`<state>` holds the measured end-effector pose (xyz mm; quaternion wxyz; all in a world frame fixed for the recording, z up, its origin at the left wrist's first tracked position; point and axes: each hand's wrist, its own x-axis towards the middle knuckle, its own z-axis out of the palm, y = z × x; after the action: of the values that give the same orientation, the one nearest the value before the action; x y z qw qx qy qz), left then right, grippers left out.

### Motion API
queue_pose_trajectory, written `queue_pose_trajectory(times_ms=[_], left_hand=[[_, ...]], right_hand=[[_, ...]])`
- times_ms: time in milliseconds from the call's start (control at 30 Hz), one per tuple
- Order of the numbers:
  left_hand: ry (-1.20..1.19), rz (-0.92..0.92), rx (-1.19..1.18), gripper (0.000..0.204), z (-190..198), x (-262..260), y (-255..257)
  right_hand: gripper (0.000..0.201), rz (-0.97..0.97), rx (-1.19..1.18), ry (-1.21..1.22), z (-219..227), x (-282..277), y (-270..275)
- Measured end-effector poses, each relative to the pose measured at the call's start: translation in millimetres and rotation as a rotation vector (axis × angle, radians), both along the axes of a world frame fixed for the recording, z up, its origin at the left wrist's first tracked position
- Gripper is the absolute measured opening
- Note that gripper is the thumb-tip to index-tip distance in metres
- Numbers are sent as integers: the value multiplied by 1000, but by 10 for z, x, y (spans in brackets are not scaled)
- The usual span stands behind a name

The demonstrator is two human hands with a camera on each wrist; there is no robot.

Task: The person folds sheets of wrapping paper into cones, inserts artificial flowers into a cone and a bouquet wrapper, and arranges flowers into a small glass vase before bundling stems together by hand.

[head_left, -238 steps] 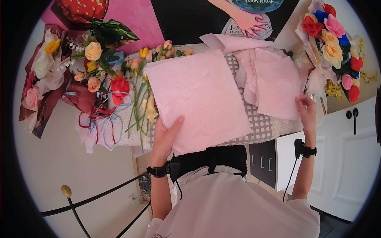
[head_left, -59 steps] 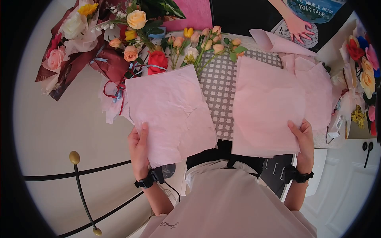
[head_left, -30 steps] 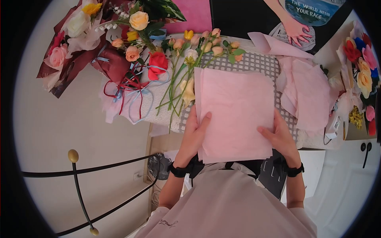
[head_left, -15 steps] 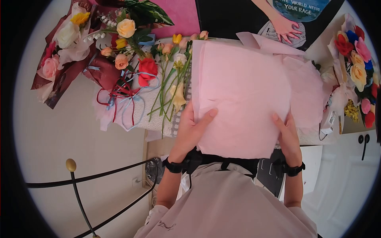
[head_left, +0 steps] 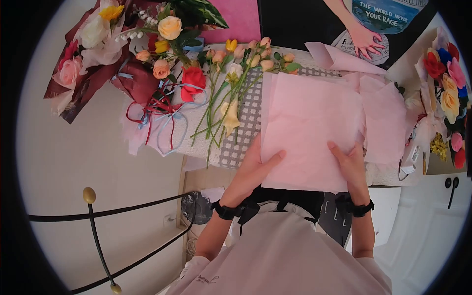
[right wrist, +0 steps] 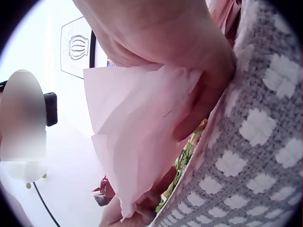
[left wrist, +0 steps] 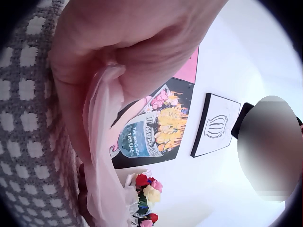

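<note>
— Where do we have the pink paper stack (head_left: 309,130) now?

— Pinched at its near edge: our left hand (head_left: 255,169) grips the left corner, thumb on top, and our right hand (head_left: 351,164) clamps the right one. Beyond our fingertips it now lies lower over the checked cloth (head_left: 246,123); half a second ago it stood lifted.

— So both sheets are squared as one?

— We judge so. The loose flower stems (head_left: 221,108) sit just left of our left thumb.

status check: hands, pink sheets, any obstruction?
Left hand and right hand grip stacked pink tissue sheets over grey checked cloth. Loose stemmed flowers lie alongside, left.
</note>
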<state>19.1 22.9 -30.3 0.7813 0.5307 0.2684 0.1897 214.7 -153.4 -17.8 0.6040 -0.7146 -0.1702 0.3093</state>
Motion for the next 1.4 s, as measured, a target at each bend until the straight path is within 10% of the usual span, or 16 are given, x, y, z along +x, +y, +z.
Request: queue_pose_trajectory(times_ms=[267, 333, 400, 500, 900, 1000, 1100, 1167, 1400], left_hand=[[145, 15, 334, 57, 270, 93, 342], [281, 270, 548, 50, 407, 17, 642], [496, 466, 1412, 47, 242, -6, 835], [488, 443, 1594, 44, 182, 157, 967], [467, 330, 1568, 25, 50, 334, 1409], [451, 304, 1292, 24, 113, 324, 1451], [363, 385, 1244, 25, 176, 297, 1522], [308, 365, 1161, 24, 205, 239, 1649], [202, 333, 945, 24, 351, -16, 1703]], right_hand=[[42, -94, -94, -340, -151, 57, -192], [43, -70, -88, -333, -146, 78, -152], [43, -54, -95, -340, -138, 78, -102], [45, -30, -107, -452, -136, 68, -39], [72, -150, -90, -704, -217, 4, -197], [72, -50, -26, -426, 232, -78, -194], [64, -54, -126, -523, 392, -65, -219], [59, -83, -179, -1031, 453, -33, -222], [36, 226, -22, -1063, 1071, -155, 220]])
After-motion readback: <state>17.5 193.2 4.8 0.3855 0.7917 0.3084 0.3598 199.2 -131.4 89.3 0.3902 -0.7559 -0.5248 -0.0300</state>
